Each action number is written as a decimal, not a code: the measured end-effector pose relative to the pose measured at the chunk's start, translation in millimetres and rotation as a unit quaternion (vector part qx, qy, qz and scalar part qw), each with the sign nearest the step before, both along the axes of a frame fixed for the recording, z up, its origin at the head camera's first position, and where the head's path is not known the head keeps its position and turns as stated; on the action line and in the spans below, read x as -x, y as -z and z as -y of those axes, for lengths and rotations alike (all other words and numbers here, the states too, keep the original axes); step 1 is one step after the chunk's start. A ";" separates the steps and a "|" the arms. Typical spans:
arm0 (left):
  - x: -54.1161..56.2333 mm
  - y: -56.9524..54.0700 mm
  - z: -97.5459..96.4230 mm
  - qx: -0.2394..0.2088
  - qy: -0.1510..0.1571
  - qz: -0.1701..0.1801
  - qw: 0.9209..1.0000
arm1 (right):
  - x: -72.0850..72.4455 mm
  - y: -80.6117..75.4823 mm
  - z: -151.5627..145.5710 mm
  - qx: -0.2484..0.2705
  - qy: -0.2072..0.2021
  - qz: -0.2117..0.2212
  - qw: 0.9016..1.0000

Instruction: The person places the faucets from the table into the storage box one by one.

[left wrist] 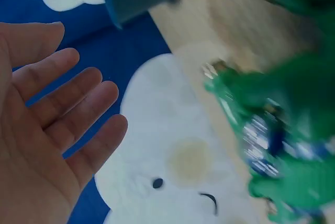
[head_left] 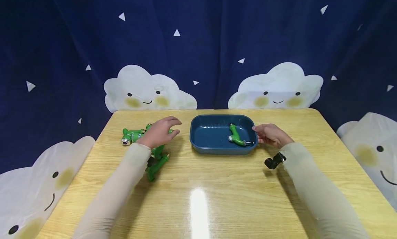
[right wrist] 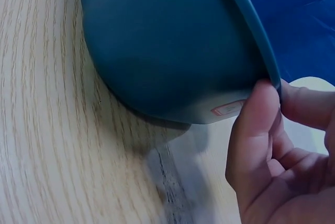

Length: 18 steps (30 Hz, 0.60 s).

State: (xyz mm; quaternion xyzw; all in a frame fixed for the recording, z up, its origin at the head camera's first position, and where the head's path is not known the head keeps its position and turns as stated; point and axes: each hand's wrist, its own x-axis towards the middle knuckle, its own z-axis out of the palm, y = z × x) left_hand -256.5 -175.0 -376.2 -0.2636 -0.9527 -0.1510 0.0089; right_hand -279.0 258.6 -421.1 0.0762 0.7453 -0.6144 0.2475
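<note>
A dark blue plastic bin (head_left: 207, 133) sits near the back of the table, with one green tap (head_left: 236, 138) lying inside toward its right end. At the bin's right end my right hand (head_left: 270, 134) pinches the rim between thumb and fingers; the right wrist view shows this hand (right wrist: 290, 156) close up. My left hand (head_left: 159, 133) hovers over the green taps on the left, fingers extended and nothing in the palm, as the left wrist view of the hand (left wrist: 63, 109) shows. Part of the pile is hidden behind that hand and sleeve.
Several green taps with metal ends lie at the left, including one tap (head_left: 131, 135) farther back and another tap (head_left: 157, 167) nearer. The wooden table (head_left: 235, 190) ends at a dark blue curtain (head_left: 211, 60) with white clouds.
</note>
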 end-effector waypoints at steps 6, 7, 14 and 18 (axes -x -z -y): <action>-11.8 10.9 34.1 -0.021 -0.017 0.013 1.000 | 0.5 -2.9 2.8 0.004 -0.006 0.001 1.000; -12.8 12.9 38.4 -0.030 -0.020 0.018 0.999 | 0.3 -3.2 2.8 0.005 -0.006 0.001 1.000; -14.8 26.8 57.7 -0.070 -0.048 0.070 0.994 | -0.8 -2.6 0.3 0.006 0.002 0.008 1.000; -13.9 30.0 65.8 -0.081 -0.055 0.067 0.993 | -0.9 -2.9 1.9 0.003 0.005 0.009 1.000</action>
